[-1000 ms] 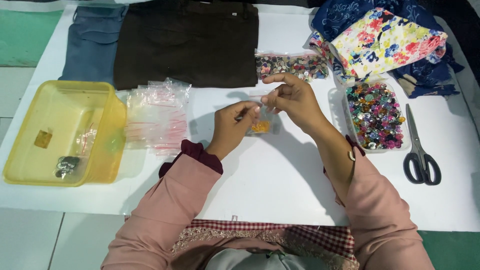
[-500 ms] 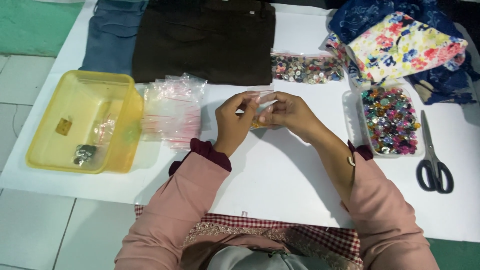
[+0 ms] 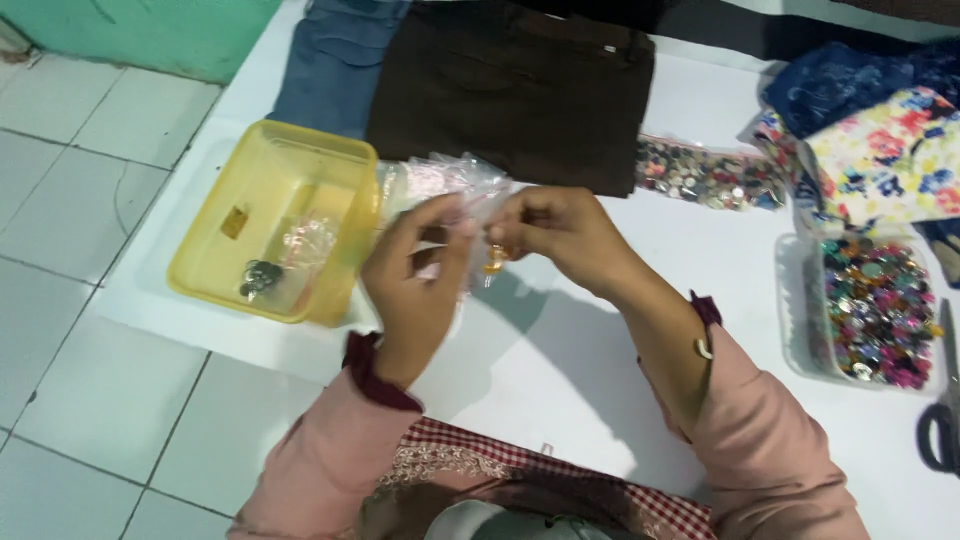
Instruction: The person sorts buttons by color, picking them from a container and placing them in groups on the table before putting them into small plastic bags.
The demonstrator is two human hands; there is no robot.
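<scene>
1. I see both hands raised together at the centre of the frame, above the white table (image 3: 560,400).
2. Left hand (image 3: 415,290): fingers curled, thumb and fingertips pinched on the edge of a small clear plastic bag (image 3: 478,232).
3. Right hand (image 3: 555,235): closed in a pinch on the same small clear plastic bag from the other side. The two hands nearly touch.
4. A small orange piece (image 3: 494,262) hangs at the bottom of the bag, just under the right fingertips. I cannot tell what it is.
5. Directly behind the hands lies a heap of clear plastic bags (image 3: 440,178), partly hidden by the left hand.
6. Left of the heap: a yellow plastic tub (image 3: 345,175), holding a few dark buttons and a small gold piece.
7. Top of the frame: blue jeans (image 3: 335,60) and a folded dark brown garment (image 3: 515,85), side by side.
8. Upper right: a clear bag of mixed buttons (image 3: 705,175), then folded floral fabrics (image 3: 880,150).
9. Right edge: a clear tray of coloured buttons (image 3: 875,310), well apart from the hands; scissors (image 3: 940,420) at the far right, partly cut off.
10. Both sleeves are pink with dark cuffs.
</scene>
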